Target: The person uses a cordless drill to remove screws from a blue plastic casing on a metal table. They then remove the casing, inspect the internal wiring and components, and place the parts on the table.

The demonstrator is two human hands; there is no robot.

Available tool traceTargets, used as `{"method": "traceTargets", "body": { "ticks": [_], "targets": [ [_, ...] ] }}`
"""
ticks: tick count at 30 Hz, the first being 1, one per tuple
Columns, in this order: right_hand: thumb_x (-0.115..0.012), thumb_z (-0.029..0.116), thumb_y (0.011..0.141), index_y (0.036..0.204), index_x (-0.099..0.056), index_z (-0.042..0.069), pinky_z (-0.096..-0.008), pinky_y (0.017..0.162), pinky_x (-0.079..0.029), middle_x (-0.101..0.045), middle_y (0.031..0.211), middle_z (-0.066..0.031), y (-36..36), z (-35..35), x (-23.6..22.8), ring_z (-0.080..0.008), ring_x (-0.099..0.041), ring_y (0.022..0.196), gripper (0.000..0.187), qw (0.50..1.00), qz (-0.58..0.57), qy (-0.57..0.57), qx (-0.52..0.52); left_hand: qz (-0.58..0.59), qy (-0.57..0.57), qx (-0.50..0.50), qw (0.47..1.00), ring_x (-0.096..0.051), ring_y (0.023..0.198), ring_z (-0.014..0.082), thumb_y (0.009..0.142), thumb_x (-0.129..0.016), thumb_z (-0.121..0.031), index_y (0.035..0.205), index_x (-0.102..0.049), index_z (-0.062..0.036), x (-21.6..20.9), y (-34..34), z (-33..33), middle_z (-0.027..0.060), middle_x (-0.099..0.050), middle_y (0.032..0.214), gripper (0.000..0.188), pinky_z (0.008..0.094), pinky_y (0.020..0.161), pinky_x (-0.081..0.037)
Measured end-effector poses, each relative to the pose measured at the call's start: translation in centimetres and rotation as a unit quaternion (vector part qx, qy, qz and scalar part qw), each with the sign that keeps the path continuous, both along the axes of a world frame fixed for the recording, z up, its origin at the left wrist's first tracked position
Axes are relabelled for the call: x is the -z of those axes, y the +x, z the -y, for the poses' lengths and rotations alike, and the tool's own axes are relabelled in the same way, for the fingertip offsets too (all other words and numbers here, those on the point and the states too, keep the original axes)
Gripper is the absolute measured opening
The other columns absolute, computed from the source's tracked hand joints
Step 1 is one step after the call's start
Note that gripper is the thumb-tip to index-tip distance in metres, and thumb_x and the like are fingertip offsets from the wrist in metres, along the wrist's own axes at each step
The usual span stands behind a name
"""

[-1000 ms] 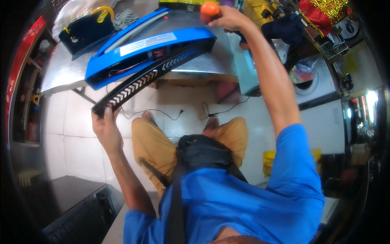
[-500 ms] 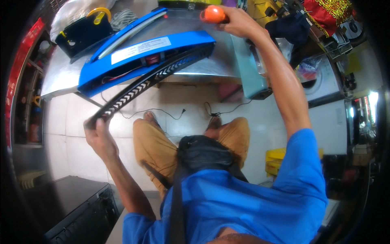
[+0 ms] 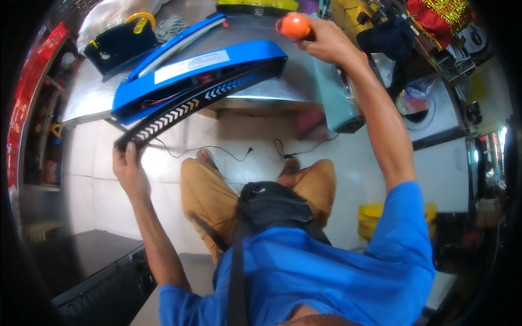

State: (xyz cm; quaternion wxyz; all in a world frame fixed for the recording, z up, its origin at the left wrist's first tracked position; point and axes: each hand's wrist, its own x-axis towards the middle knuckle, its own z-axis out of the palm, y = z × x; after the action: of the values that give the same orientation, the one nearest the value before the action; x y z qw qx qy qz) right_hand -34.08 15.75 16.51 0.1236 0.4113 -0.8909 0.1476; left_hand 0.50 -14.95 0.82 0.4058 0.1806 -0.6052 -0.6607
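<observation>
My left hand is closed on the near-left end of a long black vented strip with chevron-shaped slots. The strip's far end meets the right end of a blue housing, and its held end stands apart from the housing's open side. Wires and a dark red part show inside the housing, which lies at the metal table's front edge. Above the tabletop, my right hand is closed around a tool with a rounded orange handle end; the rest of the tool is hidden.
Behind the housing, a long blue piece with a pale strip lies on the metal table. A black holder stands at the back left, a grey-green box at the right. Cables cross the tiled floor below.
My left hand has lifted the strip's held end up toward the housing, so the gap has narrowed. My right hand has shifted slightly right with the orange-handled tool.
</observation>
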Motion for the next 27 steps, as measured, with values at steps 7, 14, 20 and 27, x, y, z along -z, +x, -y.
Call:
{"method": "traceTargets", "body": {
  "ticks": [7,14,20,27],
  "targets": [
    [-0.075,0.029,0.088,0.117,-0.064,0.002,-0.0250,0.049,-0.046,-0.064,0.081,-0.0056,9.3,-3.3,-1.8,-0.0084,-0.056,0.056,0.041,0.888,0.314,-0.335,0.002,0.020,0.030,-0.089,0.995,-0.064,0.089,0.0121,0.101,-0.061,-0.027,0.111,-0.062,-0.0020,-1.7,-2.7,0.9,0.0074,-0.067,0.098,0.027,0.0303,0.088,-0.053],
    [-0.072,0.012,0.090,0.108,-0.063,-0.001,-0.0263,0.055,-0.050,-0.064,0.086,-0.0045,18.3,-2.3,9.5,-0.0099,-0.058,0.061,0.024,0.658,0.361,-0.659,0.039,-0.033,0.047,-0.182,0.982,-0.051,0.061,0.0070,0.098,-0.065,-0.022,0.077,-0.055,-0.0108,-1.1,-6.2,1.9,0.0002,-0.057,0.073,0.026,0.0223,0.059,-0.042],
    [-0.070,0.012,0.090,0.111,-0.063,0.001,-0.0245,0.060,-0.049,-0.064,0.089,-0.0030,18.9,-2.0,12.8,-0.0081,-0.058,0.065,0.025,0.617,0.385,-0.683,0.062,0.001,-0.019,-0.176,0.984,-0.056,0.073,0.0100,0.101,-0.052,-0.014,0.088,-0.061,0.0012,-0.3,-7.0,3.6,0.0058,-0.062,0.083,0.022,0.0240,0.069,-0.046],
    [-0.072,0.011,0.089,0.117,-0.062,0.003,-0.0225,0.058,-0.048,-0.066,0.098,-0.0038,19.0,-3.2,15.1,-0.0069,-0.059,0.067,0.032,0.668,0.380,-0.635,0.080,0.035,-0.021,-0.202,0.979,-0.059,0.077,0.0101,0.102,-0.048,-0.017,0.111,-0.066,-0.0001,-0.5,-6.7,3.5,0.0037,-0.063,0.089,0.027,0.0242,0.071,-0.049]
  ]
}}
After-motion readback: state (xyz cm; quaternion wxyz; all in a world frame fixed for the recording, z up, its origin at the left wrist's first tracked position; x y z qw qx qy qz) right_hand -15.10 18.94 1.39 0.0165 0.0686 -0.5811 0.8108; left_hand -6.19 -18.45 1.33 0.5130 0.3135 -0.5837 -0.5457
